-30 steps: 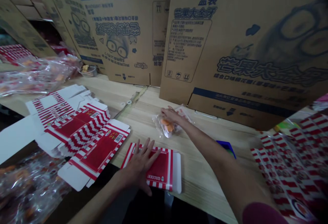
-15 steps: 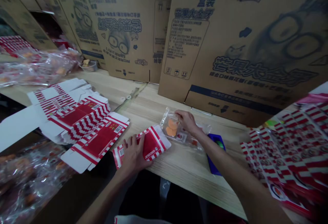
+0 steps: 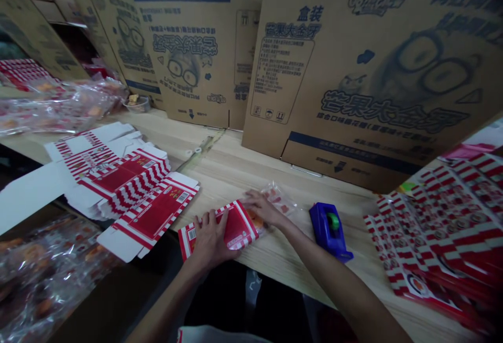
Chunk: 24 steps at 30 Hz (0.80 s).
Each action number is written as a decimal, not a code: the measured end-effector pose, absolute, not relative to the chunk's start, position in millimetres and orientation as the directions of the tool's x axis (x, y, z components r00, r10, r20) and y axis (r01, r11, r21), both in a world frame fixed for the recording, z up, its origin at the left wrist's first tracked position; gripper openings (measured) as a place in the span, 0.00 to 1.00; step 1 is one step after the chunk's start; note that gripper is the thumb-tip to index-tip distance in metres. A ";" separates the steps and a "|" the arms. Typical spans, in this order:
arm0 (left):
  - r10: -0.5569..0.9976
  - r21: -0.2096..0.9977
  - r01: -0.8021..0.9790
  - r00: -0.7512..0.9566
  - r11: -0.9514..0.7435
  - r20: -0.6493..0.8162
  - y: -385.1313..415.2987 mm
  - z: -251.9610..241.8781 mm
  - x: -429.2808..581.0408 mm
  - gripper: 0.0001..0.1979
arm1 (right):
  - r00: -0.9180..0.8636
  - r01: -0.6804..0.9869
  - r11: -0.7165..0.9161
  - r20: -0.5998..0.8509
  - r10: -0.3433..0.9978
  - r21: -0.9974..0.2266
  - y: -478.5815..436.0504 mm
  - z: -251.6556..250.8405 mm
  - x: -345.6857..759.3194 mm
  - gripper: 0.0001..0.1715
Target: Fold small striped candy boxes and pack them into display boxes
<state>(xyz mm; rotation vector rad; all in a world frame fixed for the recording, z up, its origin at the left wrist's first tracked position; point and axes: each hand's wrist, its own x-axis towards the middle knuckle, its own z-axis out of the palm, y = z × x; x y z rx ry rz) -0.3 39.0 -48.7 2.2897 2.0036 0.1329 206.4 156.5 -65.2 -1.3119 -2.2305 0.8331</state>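
My left hand (image 3: 212, 241) grips a red-and-white striped carton (image 3: 239, 228) near the table's front edge, fingers across its top and the thumb along its near side. At the carton's right end, my right hand (image 3: 262, 208) holds a clear packet of orange sweets (image 3: 257, 221). The packet lies against the carton's open end, partly covered by the hand; how far it reaches inside is hidden. Just behind the right hand lies another clear packet (image 3: 281, 199) with small reddish pieces.
A blue tape dispenser (image 3: 332, 233) with green tape stands on the right. Striped cartons (image 3: 436, 233) are stacked at far right, flat carton blanks (image 3: 153, 212) at left. Bagged sweets (image 3: 43, 290) fill a box below left. Large cardboard boxes (image 3: 294, 81) wall off the back.
My right hand has moved left and nearer, bringing the packet of orange sweets to the carton's right end. The tape dispenser is now uncovered by my arm. My left hand stays on the carton.
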 end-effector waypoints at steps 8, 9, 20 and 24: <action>0.985 0.144 0.977 0.168 -0.160 -0.047 38.1 -50.8 -3.1 0.58 | 0.061 0.672 -0.027 0.019 0.998 -0.740 144.7 -66.9 256.8 0.20; 0.985 0.142 0.976 0.168 -0.163 -0.025 38.1 -51.1 -0.6 0.56 | -0.002 0.639 -0.001 -0.002 1.000 -0.770 134.2 -67.9 250.9 0.19; 0.989 0.369 0.929 -0.033 -0.022 0.143 8.1 -25.8 30.4 0.55 | 0.274 -0.105 0.081 0.050 0.961 -0.991 15.1 -64.0 197.6 0.29; 0.983 0.757 0.627 0.119 -0.183 0.139 -9.3 -38.6 30.2 0.39 | 0.206 -0.289 0.020 -0.042 0.978 -0.957 -8.9 -58.1 208.4 0.26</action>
